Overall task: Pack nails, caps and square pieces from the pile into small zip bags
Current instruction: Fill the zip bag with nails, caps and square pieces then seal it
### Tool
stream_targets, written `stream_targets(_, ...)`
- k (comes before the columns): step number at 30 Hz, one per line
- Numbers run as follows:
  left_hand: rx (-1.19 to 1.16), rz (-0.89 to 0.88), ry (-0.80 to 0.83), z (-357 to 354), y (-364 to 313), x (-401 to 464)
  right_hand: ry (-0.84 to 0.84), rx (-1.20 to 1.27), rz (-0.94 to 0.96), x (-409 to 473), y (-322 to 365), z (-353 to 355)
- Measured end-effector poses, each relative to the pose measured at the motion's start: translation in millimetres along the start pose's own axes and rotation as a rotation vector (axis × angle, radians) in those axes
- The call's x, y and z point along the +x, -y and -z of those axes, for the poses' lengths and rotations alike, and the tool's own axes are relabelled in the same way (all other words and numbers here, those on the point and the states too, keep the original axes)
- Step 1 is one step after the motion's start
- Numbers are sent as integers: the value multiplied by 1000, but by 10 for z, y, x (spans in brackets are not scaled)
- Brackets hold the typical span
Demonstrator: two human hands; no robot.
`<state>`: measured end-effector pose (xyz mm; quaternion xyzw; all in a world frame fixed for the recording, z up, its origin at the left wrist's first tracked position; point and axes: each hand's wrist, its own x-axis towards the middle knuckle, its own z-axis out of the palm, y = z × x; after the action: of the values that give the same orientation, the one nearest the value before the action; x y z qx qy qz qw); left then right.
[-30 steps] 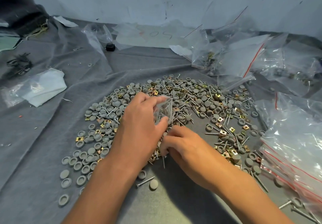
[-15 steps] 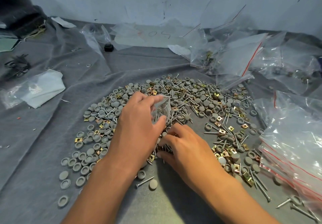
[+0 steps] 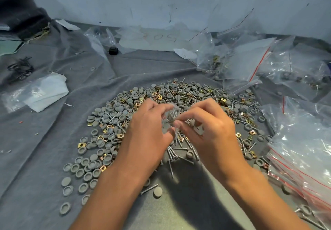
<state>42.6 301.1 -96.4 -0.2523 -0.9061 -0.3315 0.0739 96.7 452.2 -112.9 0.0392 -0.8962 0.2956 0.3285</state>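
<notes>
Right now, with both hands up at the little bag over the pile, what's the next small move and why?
Probably slide the nails in the right hand down into the small bag. The left hand holds that bag above the pile, and the right fingers pinch nails at its mouth, though blur hides whether they are inside yet.

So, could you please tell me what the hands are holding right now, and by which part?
The left hand pinches a small clear zip bag by its near side. The right hand pinches nails at the bag; exactly where on them is blurred.
</notes>
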Motion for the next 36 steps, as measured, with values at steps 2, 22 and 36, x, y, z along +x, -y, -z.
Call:
stream_targets(2,-2,-1,5,-8,2,1,12,15,-18,-14,-2,-75)
stream_targets(22,-20,-12,-23,-11,39,-2,48,-12,-7,-15,-77,-2)
stream_targets(36,1,-21,-12,-22,48,-9,51,46,18,19,-84,161)
